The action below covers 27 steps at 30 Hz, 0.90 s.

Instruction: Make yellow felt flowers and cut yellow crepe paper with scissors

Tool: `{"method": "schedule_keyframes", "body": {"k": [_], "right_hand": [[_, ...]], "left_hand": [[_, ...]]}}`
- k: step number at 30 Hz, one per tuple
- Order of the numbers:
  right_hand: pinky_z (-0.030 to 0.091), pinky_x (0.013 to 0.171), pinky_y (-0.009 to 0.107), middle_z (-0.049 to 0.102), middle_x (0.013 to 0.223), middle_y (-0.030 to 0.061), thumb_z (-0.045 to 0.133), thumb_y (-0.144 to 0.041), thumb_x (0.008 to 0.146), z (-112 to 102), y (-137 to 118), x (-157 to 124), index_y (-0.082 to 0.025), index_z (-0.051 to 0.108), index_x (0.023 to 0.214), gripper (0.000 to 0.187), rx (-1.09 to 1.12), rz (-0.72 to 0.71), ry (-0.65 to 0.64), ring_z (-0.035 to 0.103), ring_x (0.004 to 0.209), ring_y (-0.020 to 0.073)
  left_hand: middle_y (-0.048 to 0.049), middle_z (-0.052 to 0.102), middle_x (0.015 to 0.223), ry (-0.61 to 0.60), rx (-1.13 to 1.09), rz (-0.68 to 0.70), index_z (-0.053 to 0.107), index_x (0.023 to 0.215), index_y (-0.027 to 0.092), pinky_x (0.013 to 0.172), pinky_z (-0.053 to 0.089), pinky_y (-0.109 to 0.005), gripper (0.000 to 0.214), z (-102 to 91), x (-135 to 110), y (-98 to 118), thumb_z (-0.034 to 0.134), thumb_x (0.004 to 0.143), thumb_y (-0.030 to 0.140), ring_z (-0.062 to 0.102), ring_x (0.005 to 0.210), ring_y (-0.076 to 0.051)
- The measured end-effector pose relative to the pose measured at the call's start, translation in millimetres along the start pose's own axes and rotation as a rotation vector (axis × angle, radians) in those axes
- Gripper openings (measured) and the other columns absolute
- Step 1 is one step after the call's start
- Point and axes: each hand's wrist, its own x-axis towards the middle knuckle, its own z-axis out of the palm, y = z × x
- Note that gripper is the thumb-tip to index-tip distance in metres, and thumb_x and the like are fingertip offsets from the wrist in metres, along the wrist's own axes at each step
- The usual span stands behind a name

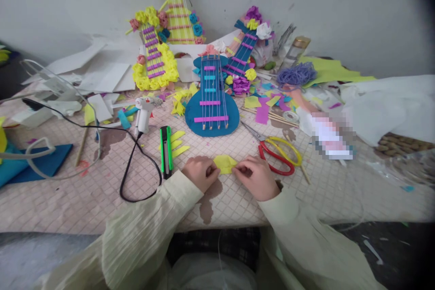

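Both my hands rest on the table's near edge and pinch a small yellow piece of foam (pixel 224 163) between them. My left hand (pixel 201 173) grips its left side with curled fingers. My right hand (pixel 255 177) grips its right side the same way. Just beyond the piece lies a blue foam guitar (pixel 210 102) with pink bars and strings. A green and black utility knife (pixel 166 150) lies left of my left hand, beside several yellow foam strips (pixel 178 142). Red and yellow scissors (pixel 277 152) lie right of my right hand.
A white glue gun (pixel 144 113) with a black cord (pixel 136 167) sits at the left. Yellow (pixel 154 61) and blue flowered guitars (pixel 243 56) stand at the back by the wall. Foam scraps, purple yarn (pixel 296 74), white sheets and blue foam (pixel 47 161) crowd the tiled tabletop (pixel 102 199).
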Motion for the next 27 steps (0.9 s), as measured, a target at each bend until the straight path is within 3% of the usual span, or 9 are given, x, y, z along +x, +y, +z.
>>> {"method": "schedule_keyframes", "body": {"k": [27], "right_hand": [[0.037,0.06,0.029,0.058,0.055,-0.0006,0.062,-0.025,0.068,0.5,-5.8,2.8,-0.019,0.06,0.052,0.017,-0.078,0.038,0.036,0.052,0.059,0.0146]], "left_hand": [[0.0024,0.043,0.051,0.135,0.004,-0.002,0.046,0.054,0.018,0.054,0.034,-0.027,0.016,6.0,-2.6,2.7,0.053,0.068,0.022,0.044,0.053,-0.013]]}}
